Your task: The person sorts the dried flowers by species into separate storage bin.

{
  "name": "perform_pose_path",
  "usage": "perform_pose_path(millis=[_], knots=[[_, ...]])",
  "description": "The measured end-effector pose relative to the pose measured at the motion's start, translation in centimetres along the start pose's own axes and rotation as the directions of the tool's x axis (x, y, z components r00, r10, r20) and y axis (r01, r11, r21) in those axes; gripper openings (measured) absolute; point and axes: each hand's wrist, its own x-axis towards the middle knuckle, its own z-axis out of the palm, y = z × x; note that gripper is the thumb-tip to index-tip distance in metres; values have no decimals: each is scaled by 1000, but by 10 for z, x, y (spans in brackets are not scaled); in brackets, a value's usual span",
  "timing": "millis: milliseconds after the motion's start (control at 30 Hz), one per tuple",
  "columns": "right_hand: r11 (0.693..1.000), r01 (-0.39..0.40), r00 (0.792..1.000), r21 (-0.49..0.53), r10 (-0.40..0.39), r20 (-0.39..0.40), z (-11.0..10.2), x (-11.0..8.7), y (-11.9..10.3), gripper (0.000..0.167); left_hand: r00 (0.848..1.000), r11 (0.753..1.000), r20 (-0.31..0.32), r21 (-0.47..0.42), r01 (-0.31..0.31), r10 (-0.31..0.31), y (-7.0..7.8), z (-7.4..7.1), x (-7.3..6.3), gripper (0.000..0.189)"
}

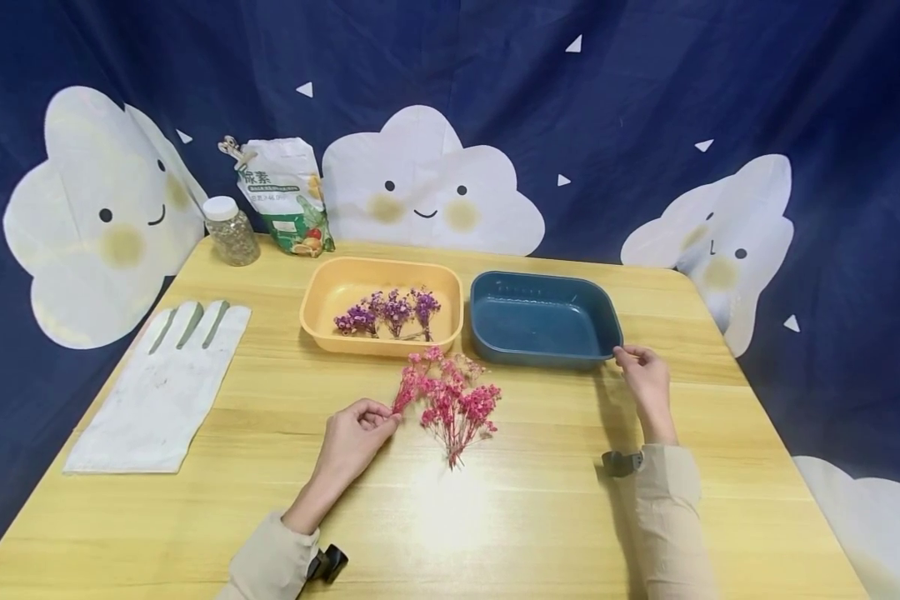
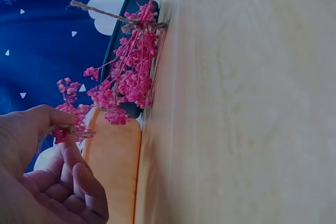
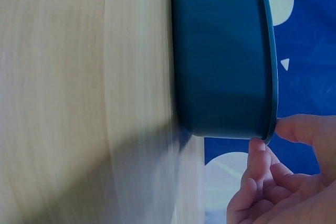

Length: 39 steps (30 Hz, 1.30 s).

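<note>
My left hand (image 1: 356, 442) pinches the stems of a small bunch of pink dried flowers (image 2: 79, 116) between thumb and forefinger, low over the table. Just right of it lies another pink dried flower bunch (image 1: 461, 408), its stems toward me; the left wrist view shows twine (image 2: 102, 11) around its stems. At the near right corner of the dark blue plastic tub (image 1: 540, 358), my right hand (image 1: 645, 379) grips the rim, thumb on the upper edge and fingertips beneath. The tub holds nothing. Beside it, a yellow tub (image 1: 322, 340) contains several purple dried flower bunches (image 1: 396, 312).
White gloves (image 1: 150, 400) with grey-green stripes lie flat on the left of the wooden table (image 1: 540, 517). Toward the back left stand a white-lidded jar (image 1: 232, 237) and a clipped fertilizer bag (image 1: 285, 196). Behind the table hangs a blue cloud-print curtain (image 1: 607, 108).
</note>
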Motion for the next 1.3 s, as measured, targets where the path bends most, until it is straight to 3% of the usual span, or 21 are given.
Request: perform_pose_path(millis=[233, 400, 533, 767, 967, 1100, 1300], knots=[[1000, -3, 1000, 14, 3, -6, -2, 0, 0, 41, 996, 992, -56, -99, -76, 70, 7, -4, 3, 12], [1000, -14, 1000, 0, 14, 1, -3, -1, 1, 43, 993, 987, -53, -116, -107, 101, 17, -4, 9, 11], [1000, -22, 1000, -7, 22, 3, -4, -1, 1, 43, 988, 984, -11, -90, -155, 155, 29, -1, 20, 12], [1000, -21, 1000, -5, 21, 8, -3, -1, 2, 45, 964, 968, 104, 23, -249, 245, 60, 12, 48, 14], [1000, -11, 1000, 9, 11, 4, -2, 0, 1, 44, 930, 937, 230, 134, -322, 287, 84, 31, 81, 17], [1000, -9, 1000, 19, 9, 4, 0, 0, 1, 43, 914, 914, 285, 202, -352, 290, 97, 45, 103, 18], [1000, -9, 1000, 24, 10, -4, 2, 0, 2, 43, 913, 895, 326, 285, -344, 247, 110, 72, 128, 18]])
